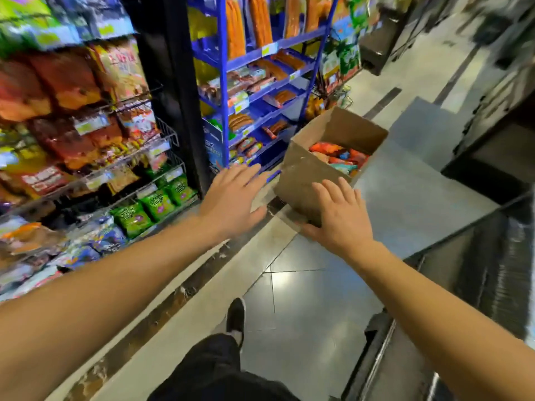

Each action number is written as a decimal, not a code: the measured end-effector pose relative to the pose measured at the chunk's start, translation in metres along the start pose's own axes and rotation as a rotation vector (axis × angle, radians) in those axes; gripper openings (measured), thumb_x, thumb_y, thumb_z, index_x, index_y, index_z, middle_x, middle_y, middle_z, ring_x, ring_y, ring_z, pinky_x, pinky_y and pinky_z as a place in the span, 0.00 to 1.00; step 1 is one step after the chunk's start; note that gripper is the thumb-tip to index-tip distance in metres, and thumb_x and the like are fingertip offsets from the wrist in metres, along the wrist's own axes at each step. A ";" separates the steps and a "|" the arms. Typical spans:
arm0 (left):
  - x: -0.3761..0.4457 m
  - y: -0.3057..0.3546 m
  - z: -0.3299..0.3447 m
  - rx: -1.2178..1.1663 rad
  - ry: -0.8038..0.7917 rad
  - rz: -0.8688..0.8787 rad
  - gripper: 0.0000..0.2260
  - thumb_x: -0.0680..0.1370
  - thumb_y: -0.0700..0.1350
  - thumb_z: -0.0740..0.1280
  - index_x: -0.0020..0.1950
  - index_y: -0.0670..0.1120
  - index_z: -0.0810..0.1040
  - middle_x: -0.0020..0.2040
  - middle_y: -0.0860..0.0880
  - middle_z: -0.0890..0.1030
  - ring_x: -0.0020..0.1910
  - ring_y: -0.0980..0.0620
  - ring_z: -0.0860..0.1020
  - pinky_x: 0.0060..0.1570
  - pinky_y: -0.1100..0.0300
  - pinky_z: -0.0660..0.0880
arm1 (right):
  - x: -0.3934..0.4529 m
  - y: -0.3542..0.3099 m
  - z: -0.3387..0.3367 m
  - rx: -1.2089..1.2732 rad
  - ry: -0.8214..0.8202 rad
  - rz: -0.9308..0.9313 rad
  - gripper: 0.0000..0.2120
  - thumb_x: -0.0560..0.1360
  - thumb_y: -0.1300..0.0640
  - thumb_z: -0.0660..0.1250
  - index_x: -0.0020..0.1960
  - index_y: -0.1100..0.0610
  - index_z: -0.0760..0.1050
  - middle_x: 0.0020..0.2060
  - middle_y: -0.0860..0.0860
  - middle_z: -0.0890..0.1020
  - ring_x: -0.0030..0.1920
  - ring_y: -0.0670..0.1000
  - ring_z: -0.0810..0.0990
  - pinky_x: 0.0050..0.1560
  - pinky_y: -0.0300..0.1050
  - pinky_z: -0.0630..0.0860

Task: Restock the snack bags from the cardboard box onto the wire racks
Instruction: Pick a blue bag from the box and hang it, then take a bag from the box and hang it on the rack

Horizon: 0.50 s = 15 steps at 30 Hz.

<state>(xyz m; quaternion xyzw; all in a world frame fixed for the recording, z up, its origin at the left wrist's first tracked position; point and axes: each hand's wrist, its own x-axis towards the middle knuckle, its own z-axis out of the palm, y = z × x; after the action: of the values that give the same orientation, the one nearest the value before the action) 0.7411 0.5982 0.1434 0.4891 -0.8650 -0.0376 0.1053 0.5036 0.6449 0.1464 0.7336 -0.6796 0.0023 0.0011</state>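
Observation:
An open cardboard box point(307, 172) sits on a grey counter and holds orange and blue snack bags point(338, 156). My right hand point(338, 215) lies flat against the box's near side, fingers straight, thumb at its lower corner. My left hand point(234, 198) reaches toward the box's left side with spread fingers; whether it touches the box is unclear. Wire racks point(127, 157) full of snack bags fill the left of the view, with green bags point(157, 204) on a low tier.
A blue shelving unit point(223, 111) with orange packets stands behind the box. The grey counter point(411, 198) runs along the right over dark cabinets. The tiled aisle floor point(292, 287) lies below, with my shoe point(236, 316) on it.

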 end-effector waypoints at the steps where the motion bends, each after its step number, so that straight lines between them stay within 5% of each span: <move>1: 0.024 0.008 0.008 -0.006 -0.008 0.023 0.32 0.74 0.59 0.61 0.75 0.46 0.70 0.74 0.44 0.71 0.73 0.40 0.68 0.72 0.41 0.63 | 0.008 0.019 0.003 0.001 -0.005 0.024 0.40 0.76 0.37 0.67 0.80 0.51 0.55 0.79 0.52 0.59 0.80 0.60 0.50 0.79 0.61 0.49; 15: 0.350 0.061 0.102 -0.053 -0.099 0.190 0.32 0.79 0.59 0.64 0.80 0.50 0.62 0.79 0.47 0.64 0.77 0.44 0.60 0.76 0.45 0.57 | 0.180 0.245 0.017 -0.035 -0.090 0.328 0.42 0.75 0.37 0.68 0.81 0.51 0.53 0.80 0.52 0.57 0.81 0.59 0.49 0.79 0.59 0.48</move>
<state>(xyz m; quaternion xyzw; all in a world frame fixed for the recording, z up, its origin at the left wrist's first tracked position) 0.4925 0.3269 0.1047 0.3992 -0.9104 -0.0747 0.0784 0.2729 0.4470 0.1298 0.6121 -0.7895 -0.0424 -0.0167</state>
